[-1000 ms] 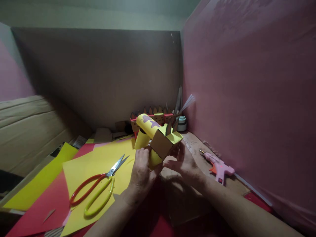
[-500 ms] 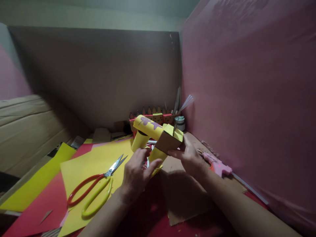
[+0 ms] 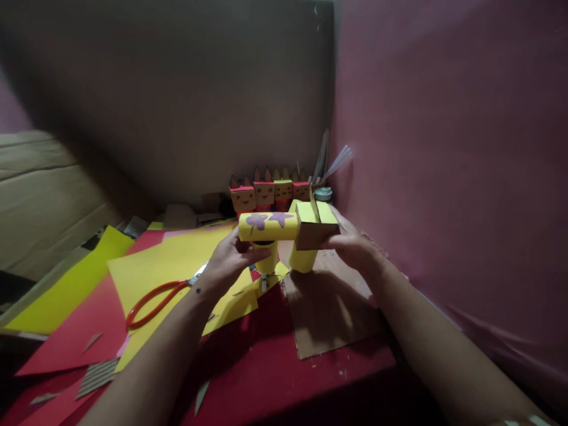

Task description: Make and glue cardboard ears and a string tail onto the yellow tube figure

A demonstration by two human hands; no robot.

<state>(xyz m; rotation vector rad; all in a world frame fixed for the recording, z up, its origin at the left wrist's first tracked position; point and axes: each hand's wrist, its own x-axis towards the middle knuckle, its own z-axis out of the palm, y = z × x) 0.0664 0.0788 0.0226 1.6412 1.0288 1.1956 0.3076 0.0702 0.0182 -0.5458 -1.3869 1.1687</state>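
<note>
A yellow paper-and-cardboard animal figure [image 3: 286,226] is held up in front of me, roughly level. Its tube body carries purple flower and star shapes, and tube legs reach down below it. At its right end is a brown cardboard box head with a yellow top and an upright ear piece. My left hand [image 3: 228,255] grips the tube end and the leg at the left. My right hand [image 3: 350,236] is closed around the box head from the right. Beneath it lies a brown cardboard sheet [image 3: 328,313].
Red-and-yellow-handled scissors [image 3: 155,305], partly behind my left forearm, lie on yellow paper [image 3: 166,254]. Several box-headed figures with drawn faces [image 3: 265,192] stand at the back beside a lidded jar [image 3: 323,194] and clear sticks [image 3: 337,163]. A pink wall [image 3: 444,148] bounds the right.
The figure has turned from a slant to nearly level. My left hand has moved from beneath it to its left end; the right stays on the head. The camera view has tilted down.
</note>
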